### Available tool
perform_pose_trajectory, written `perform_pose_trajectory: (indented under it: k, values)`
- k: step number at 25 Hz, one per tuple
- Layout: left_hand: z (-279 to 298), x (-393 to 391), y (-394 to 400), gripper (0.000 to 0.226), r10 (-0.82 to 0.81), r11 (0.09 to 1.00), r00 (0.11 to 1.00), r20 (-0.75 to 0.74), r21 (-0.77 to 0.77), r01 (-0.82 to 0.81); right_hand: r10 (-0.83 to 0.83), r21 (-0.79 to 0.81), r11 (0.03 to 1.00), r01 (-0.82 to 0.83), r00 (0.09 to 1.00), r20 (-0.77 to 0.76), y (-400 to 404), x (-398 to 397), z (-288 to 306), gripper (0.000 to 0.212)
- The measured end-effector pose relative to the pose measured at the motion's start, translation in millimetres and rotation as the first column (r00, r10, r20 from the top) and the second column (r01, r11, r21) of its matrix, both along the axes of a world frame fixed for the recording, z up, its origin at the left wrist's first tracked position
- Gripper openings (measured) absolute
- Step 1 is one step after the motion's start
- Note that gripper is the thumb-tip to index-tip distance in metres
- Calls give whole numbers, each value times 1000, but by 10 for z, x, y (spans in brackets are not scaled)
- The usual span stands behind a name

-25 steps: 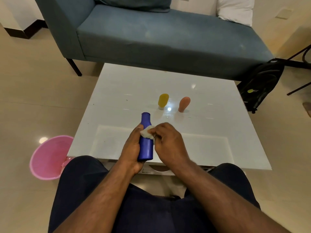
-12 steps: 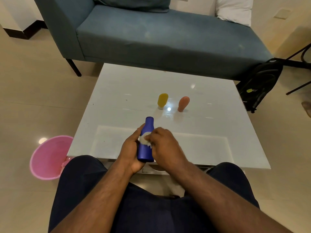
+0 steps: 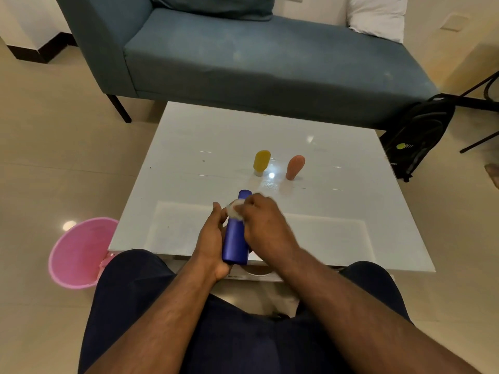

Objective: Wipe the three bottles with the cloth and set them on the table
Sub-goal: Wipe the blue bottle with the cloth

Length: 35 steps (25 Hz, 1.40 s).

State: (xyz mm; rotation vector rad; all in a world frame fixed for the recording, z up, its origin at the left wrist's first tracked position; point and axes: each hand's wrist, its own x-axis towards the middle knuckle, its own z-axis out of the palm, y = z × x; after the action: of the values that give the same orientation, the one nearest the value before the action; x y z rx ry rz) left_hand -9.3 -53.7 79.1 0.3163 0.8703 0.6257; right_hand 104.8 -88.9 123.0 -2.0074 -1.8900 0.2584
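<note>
- The left hand (image 3: 212,240) grips the blue bottle (image 3: 235,238) around its lower body, thumb up along the left side, fingers wrapped behind it, just below the middle of the frame.
- The blue bottle is held nearly upright over the near edge of the bench (image 3: 189,147), its neck tilted slightly away from the person; its base hangs in front of the bench edge, not resting on the top.
- The right hand (image 3: 266,225) is curled tightly around a small white cloth (image 3: 236,210) and presses it against the bottle's shoulder, just under the neck.
- Only a crumpled bit of the cloth shows between the two hands; the rest is hidden in the right fist.
- The two hands are close together, meeting at the bottle.
- A yellow bottle (image 3: 261,161) and an orange bottle (image 3: 295,166) stand side by side, cap down, on the bench above the hands near the frame centre, apart from each other and well apart from the blue one.
- A pink bucket (image 3: 78,252) sits on the floor at the lower left, just beside the bench corner.
- A blue sofa (image 3: 256,58) fills the upper frame, with a white pillow (image 3: 378,14) at its upper right end.
- A black backpack (image 3: 418,136) leans at the right edge, beside the sofa.
</note>
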Motion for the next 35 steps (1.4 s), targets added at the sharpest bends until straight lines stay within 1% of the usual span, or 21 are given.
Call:
perform_pose_trajectory:
  k: [2,3,4,6,9,11,13,15,17,19,20,22,23,24,26,27,29,31,32,33,35]
  values:
    - [20,6,-19,50,-15,1000,1000,-20,8,15,-103,-3,995,103,994,-30,167,97,27,40]
    - [16,-2,-10,50,-15,1000,1000,-19,11,15,-120,0,993,120,991,-61,176,65,33,39]
    - [13,-12,-2,51,-11,1000,1000,-14,9,11,-109,5,994,110,990,-94,132,-4,34,35]
    - [0,-26,23,54,14,1000,1000,11,7,-14,-13,43,999,20,988,-152,-49,-158,14,26]
    - [-26,-25,43,56,35,999,999,31,27,-36,74,80,995,-62,986,-151,-201,-189,-10,22]
    - [-9,-10,32,56,1,999,1000,-14,37,0,3,61,998,6,990,-144,-84,-69,-20,25]
    - [36,10,-4,52,-23,1000,999,-29,15,24,-126,31,991,132,979,-162,83,55,-20,25]
    - [36,0,-10,50,-11,1000,1000,-27,8,11,-170,26,984,179,965,-199,135,53,-8,22]
    - [45,-27,8,52,15,1000,1000,-7,0,-15,-86,34,995,95,972,-218,17,-62,-28,19]
    - [40,-41,38,52,35,999,999,41,-26,-34,65,74,996,-55,989,-134,-222,-216,-80,23]
    - [44,-42,44,50,45,998,997,56,-38,-43,108,59,993,-103,990,-96,-326,-251,-89,25]
    - [56,-31,33,45,29,999,998,53,-37,-27,120,45,992,-117,990,-74,-338,-163,-79,25]
    - [64,-19,19,45,6,1000,999,32,-26,-5,83,49,996,-79,992,-96,-275,-106,-66,22]
    - [61,-6,1,46,-13,1000,1000,11,-16,13,11,41,999,-4,987,-159,-198,-50,-29,18]
    - [56,-1,-26,48,-16,1000,1000,-17,-14,15,-128,25,989,143,943,-309,-52,8,6,16]
    - [53,-14,-18,50,-5,1000,1000,-3,-18,5,-152,19,985,169,925,-349,-11,-34,17,15]
    - [63,-40,20,54,14,999,997,70,-42,-11,-77,32,995,91,948,-309,-66,-205,-10,14]
    - [49,-62,57,55,42,997,994,106,-65,-35,88,50,995,-82,988,-129,-271,-348,-45,20]
    - [33,-60,71,56,56,996,994,90,-79,-48,137,42,990,-133,986,-96,-358,-350,-49,24]
    - [16,-53,76,56,66,994,995,72,-88,-59,151,37,988,-148,983,-102,-396,-313,-46,26]
    - [-34,-44,89,56,101,993,993,55,-71,-97,85,58,995,-76,984,-157,-345,-207,-44,26]
